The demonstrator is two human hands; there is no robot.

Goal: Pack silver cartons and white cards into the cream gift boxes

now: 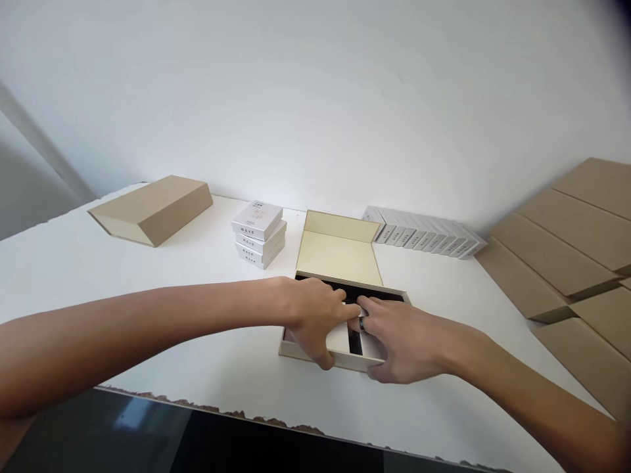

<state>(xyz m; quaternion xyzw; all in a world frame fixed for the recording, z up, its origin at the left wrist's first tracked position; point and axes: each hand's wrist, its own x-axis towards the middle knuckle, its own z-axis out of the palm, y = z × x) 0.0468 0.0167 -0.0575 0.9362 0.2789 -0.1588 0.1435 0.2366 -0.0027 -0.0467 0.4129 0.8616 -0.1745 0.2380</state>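
Note:
An open box (340,256) with a cream lid folded back lies on the white table, its inside dark. Over its left part is my left hand (320,315), thumb at the front wall and fingers inside, touching a white small box (338,338). My right hand (399,335), with a dark ring on one finger, reaches into the right part, its thumb at the front wall. Under it another white piece (372,346) shows in part. A dark gap lies between the two white pieces. The fingertips of both hands nearly meet.
Behind the left forearm stands a stack of small white boxes (259,233). A closed tan box (152,209) lies at the back left. A leaning row of white boxes (424,233) runs along the wall. Several tan boxes (566,243) are piled at the right. The table's front edge (236,417) is chipped.

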